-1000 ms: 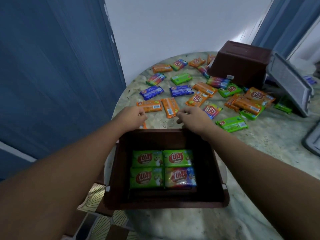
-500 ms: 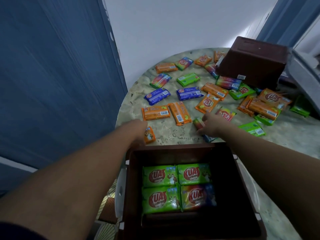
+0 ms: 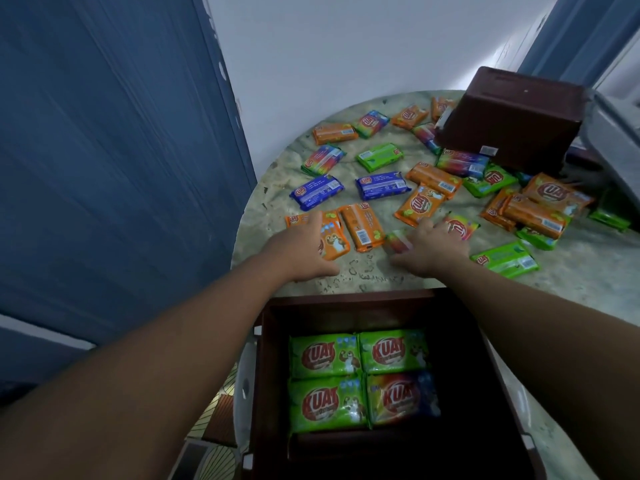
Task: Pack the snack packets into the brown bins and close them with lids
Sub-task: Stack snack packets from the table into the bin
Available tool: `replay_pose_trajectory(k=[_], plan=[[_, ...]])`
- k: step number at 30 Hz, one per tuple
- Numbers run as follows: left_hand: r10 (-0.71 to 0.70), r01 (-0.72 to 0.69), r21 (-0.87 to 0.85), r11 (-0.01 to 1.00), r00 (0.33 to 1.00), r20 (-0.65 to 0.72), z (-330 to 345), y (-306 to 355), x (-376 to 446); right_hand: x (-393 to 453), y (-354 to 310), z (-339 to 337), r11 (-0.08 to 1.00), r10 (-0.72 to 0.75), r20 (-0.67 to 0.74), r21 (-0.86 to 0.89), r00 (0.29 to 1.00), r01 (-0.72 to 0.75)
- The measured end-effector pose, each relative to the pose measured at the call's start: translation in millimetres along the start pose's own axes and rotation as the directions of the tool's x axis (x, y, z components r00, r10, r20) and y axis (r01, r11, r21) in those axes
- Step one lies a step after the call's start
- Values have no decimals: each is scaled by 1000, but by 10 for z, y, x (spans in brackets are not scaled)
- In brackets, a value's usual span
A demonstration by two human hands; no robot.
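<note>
— Four packets (image 3: 360, 379) lie flat in the open brown bin (image 3: 485, 358) nearest the camera: three green, one rainbow.

— And the hands?

— Left hand (image 3: 304, 244) rests on an orange packet (image 3: 332, 240) on the marble table (image 3: 588, 271). Right hand (image 3: 433, 247) lies over a rainbow packet (image 3: 398, 240); whether its fingers grip it I cannot tell.

— The rest?

— Many packets lie scattered beyond the hands, and a second brown bin (image 3: 512, 123) sits overturned at the far right.
</note>
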State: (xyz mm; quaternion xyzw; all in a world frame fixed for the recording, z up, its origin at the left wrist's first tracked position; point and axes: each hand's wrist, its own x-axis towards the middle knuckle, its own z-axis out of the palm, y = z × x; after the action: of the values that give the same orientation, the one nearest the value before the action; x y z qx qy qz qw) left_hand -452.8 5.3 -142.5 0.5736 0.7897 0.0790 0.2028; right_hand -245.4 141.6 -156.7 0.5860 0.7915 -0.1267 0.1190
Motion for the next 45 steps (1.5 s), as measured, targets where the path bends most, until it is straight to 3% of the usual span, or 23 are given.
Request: replay_pose_trajectory(k=[5, 10, 14, 18, 22, 25, 28, 34, 39, 45], plan=[[86, -73, 91, 993, 986, -146, -178, 173, -180, -321, -67, -211, 953, -180, -159, 216, 971, 212], [170, -138, 123, 983, 938, -302, -361, 426, -584, -897, -11, -289, 886, -288, -364, 251, 886, 391], [194, -175, 87, 981, 929, -316, -299, 598, -1024, -1365, 149, -157, 825, -372, -432, 251, 821, 506], [192, -182, 65, 981, 956, -221, -1, 648, -1402, -1679, 384, 149, 772, -485, -364, 248, 795, 585], [143, -131, 148, 980, 987, -70, 388, 582, -1546, -1693, 509, 307, 737, -676, -149, -118, 722, 665], [138, -135, 248, 959, 990, 7, 596, 506, -1548, -1647, 474, 297, 715, -688, -43, -208, 724, 667], [155, -142, 291, 946, 988, -21, 710, 448, -1535, -1611, 476, 295, 712, -687, -2, -200, 726, 673], [184, -131, 396, 909, 978, -98, 809, 389, -1541, -1586, 483, 301, 703, -689, 25, -221, 725, 676], [153, -113, 348, 931, 984, -89, 772, 441, -1551, -1585, 496, 316, 701, -700, 12, -183, 714, 690], [122, -79, 336, 938, 987, -109, 771, 486, -1571, -1647, 505, 290, 745, -657, -162, 7, 736, 667]])
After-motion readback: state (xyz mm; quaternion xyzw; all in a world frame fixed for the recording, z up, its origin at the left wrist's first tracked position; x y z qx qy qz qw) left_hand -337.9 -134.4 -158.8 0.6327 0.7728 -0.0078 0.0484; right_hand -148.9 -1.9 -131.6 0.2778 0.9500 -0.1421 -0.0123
